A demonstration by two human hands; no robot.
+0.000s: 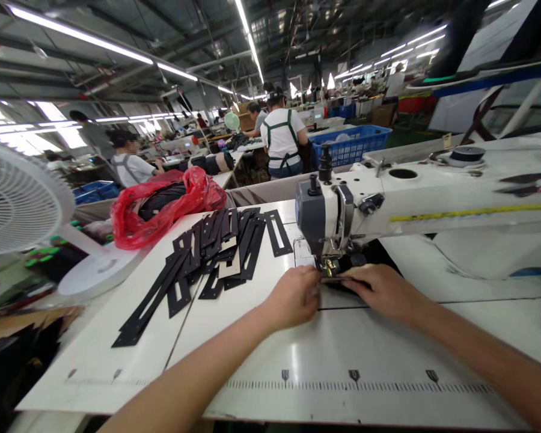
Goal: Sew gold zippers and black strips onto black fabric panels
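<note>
Both hands are at the needle area of a white sewing machine (415, 192), just in front of its presser foot. My left hand (297, 296) has its fingers curled together at the left end of a thin dark strip (331, 280). From the other side, my right hand (381, 290) pinches the strip between thumb and fingers. Black material (382, 255) lies behind and under the right hand, partly hidden by the machine head. To the left is a loose pile of black slotted pieces (207, 243), one showing a beige side; a single slotted piece (278, 233) lies apart from it.
A red plastic bag (166, 204) with dark contents sits at the table's far left edge, near a white fan (22, 198). A printed ruler (315, 385) runs along the table's front. Beyond are a blue crate (351, 144) and co-workers at other tables.
</note>
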